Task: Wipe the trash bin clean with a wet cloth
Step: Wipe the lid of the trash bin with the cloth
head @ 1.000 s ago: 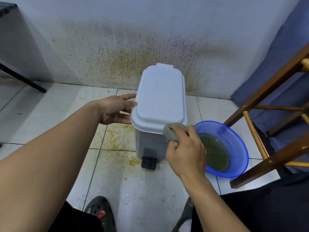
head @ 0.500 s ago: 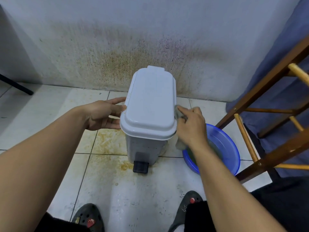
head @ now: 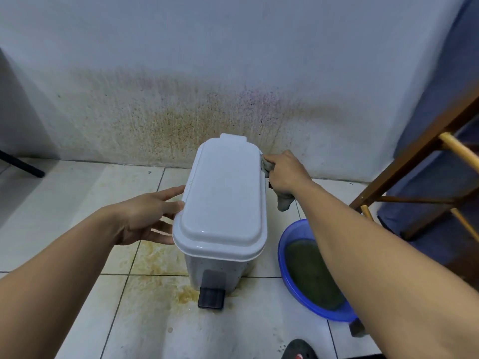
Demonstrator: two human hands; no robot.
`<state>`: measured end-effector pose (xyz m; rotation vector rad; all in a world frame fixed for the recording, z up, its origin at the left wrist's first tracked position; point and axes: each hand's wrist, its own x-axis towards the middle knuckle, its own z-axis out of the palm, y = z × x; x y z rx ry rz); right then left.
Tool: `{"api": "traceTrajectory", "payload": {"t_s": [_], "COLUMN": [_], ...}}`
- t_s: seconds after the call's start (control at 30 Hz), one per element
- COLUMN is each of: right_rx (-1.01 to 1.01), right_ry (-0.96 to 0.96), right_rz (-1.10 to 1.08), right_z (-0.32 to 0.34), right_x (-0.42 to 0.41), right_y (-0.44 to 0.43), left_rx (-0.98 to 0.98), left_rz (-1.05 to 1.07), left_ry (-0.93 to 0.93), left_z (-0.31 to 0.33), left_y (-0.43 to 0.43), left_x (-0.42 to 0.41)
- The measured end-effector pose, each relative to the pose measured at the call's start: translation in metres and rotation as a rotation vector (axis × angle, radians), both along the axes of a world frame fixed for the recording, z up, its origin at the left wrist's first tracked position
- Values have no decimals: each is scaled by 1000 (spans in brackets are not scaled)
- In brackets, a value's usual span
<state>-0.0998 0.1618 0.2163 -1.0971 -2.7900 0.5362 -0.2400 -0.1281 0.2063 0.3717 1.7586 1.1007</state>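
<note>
A white pedal trash bin with its lid down stands on the tiled floor near the stained wall, its black pedal facing me. My right hand grips a grey wet cloth and presses it against the lid's right rim near the back corner; the cloth's tail hangs below the hand. My left hand rests with straight fingers against the bin's left side just under the lid.
A blue basin of murky water sits on the floor right of the bin, partly under my right forearm. A wooden chair frame stands at the right. Yellow stains mark the tiles. A dark sandal shows at the bottom.
My right hand slid the cloth along the lid's right edge from the front corner toward the back. The left hand stayed on the bin's left side.
</note>
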Motion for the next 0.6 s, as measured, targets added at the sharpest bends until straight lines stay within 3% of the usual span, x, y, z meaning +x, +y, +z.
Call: {"api": "traceTrajectory", "payload": {"t_s": [0.3,0.6], "right_rx": [-24,-59], "right_ry": [-29,-30], "right_rz": [-19,-76], "right_z": [-15,-12], "right_x": [-12,69], "right_y": [14,-86], "left_rx": [14,43], "left_rz": [6,19], "left_ry": [-21,-47], "left_z": [-6,-7], "left_y": [-2,-3], "left_x": [-3,1]}}
